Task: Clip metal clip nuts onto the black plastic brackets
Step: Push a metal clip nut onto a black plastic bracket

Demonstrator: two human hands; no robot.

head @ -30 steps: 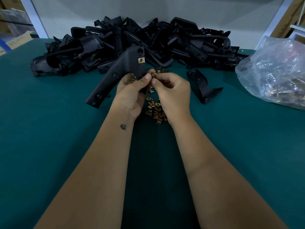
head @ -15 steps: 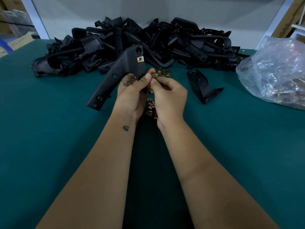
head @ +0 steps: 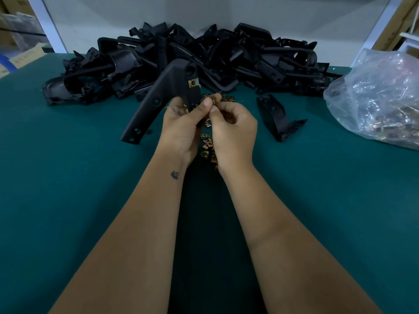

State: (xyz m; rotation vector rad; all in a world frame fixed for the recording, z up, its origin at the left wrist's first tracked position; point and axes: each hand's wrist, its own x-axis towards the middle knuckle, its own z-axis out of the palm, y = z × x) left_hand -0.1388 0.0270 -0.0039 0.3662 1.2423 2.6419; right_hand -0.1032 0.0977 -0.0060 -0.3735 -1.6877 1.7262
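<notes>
Surface point(head: 68, 177): teal mat, white wall panel behind; head view only.
Bracket pile point(head: 204, 57): heaped black plastic parts along far edge of surface.
Held bracket point(head: 163, 96): angled black piece, raised above surface, lower end pointing down-left; one brass clip nut point(head: 193, 83) already seated near its upper corner.
Left hand point(head: 183, 130): closed around bracket's lower right limb, thumb up.
Right hand point(head: 233, 130): fingertips pinched on a second clip nut point(head: 214, 102), touching left thumb, just beside bracket edge.
Loose clip nuts point(head: 207, 146): scattered on surface beneath both hands.
Single bracket point(head: 276, 118): lying apart, right of hands.
Plastic bag point(head: 381, 96): clear, crumpled, far right, contents unclear.
</notes>
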